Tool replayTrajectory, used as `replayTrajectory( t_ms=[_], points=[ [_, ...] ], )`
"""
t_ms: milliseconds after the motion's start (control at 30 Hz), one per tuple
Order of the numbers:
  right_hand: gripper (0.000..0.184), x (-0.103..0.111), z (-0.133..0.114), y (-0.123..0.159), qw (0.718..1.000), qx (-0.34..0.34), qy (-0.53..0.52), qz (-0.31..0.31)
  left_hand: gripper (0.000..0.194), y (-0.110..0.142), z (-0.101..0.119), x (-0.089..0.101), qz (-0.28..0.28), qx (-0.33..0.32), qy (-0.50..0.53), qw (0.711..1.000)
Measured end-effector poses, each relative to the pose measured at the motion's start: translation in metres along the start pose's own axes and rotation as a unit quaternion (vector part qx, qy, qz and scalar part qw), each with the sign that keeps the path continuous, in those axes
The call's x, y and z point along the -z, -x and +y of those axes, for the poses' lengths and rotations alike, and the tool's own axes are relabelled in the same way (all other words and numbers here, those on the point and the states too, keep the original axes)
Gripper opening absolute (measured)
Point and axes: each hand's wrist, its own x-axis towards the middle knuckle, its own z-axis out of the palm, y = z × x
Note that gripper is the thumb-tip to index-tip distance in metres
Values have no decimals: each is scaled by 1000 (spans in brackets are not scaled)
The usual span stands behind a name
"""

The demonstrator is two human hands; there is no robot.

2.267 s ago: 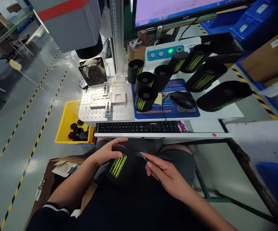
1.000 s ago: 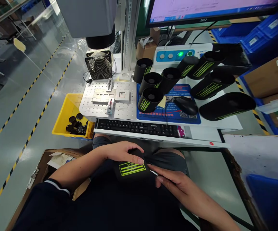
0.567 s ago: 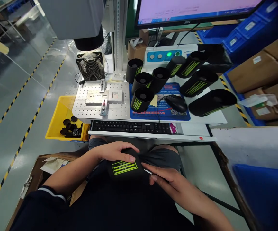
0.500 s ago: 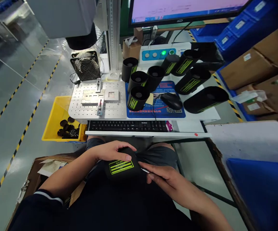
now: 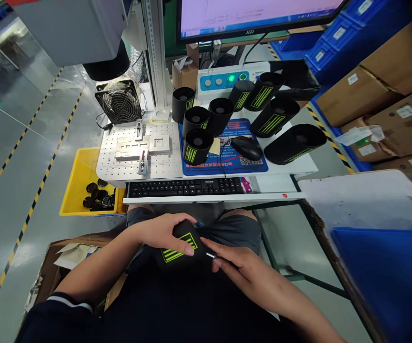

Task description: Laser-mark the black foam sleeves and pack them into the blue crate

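Observation:
My left hand (image 5: 161, 232) is wrapped over a black cylinder (image 5: 188, 238) with a yellow-green striped label, held at my lap. Its thumb lies across the label and partly hides it. My right hand (image 5: 245, 262) pinches a slim tool with a shiny metal shaft (image 5: 210, 256), pointed at the cylinder's right end. The right index fingertip is at or very near that end. What the tool's tip touches cannot be made out, and its handle is hidden in the hand.
Several similar black cylinders (image 5: 197, 145) stand or lie on the white bench, around a mouse (image 5: 246, 147). A keyboard (image 5: 187, 187) sits in the pulled-out tray. At left are a perforated metal plate (image 5: 111, 166), a fan (image 5: 121, 102) and a yellow bin (image 5: 73, 190) of black parts.
The cylinder has turned in my left hand, so its label now slants more. My right hand with the tool has shifted slightly left. The whole view has moved a little.

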Motion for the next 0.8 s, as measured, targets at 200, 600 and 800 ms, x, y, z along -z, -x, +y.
replayTrajectory(
  t_ms=[200,600,800],
  points=[
    [51,-27,8,-19,994,6,13,107,90,1,-4,-9,49,64,34,996],
    [49,-59,18,-37,969,17,-83,230,92,19,-16,-21,129,28,244,961],
    [54,-52,13,-40,907,-49,-242,340,95,20,-33,-26,110,-25,393,913]
  ],
)
